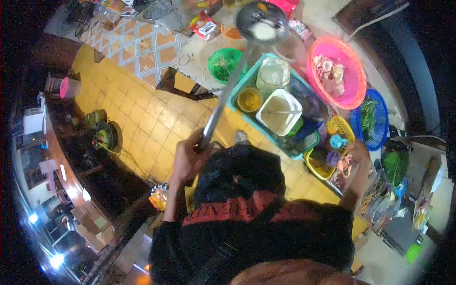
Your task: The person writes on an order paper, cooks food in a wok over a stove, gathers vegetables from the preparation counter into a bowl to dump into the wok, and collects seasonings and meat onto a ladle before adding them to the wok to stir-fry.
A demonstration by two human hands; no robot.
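Note:
My left hand (pixel 189 156) is closed around the long metal handle of a dark wok (pixel 262 23). The wok lies at the top, with a pale patch in its middle that may be food or glare. My right hand (pixel 357 159) reaches to the right side of a yellow basket (pixel 319 171), among small items and a light blue cup-like thing (pixel 337 141). Its fingers are partly hidden and blurred, so any hold is unclear. Between my hands stands a teal tray (pixel 232 100) with a white square tub (pixel 298 110) and a container of yellowish contents (pixel 250 99).
A pink basket (pixel 362 85) holds pale meat pieces, and a blue basket (pixel 383 130) holds green leaves. Beside the tray sits a green bowl (pixel 222 64). A red packet (pixel 204 26) lies near the wok. Yellow floor tiles (pixel 142 114) stretch to the left, towards a long wooden counter (pixel 61 152).

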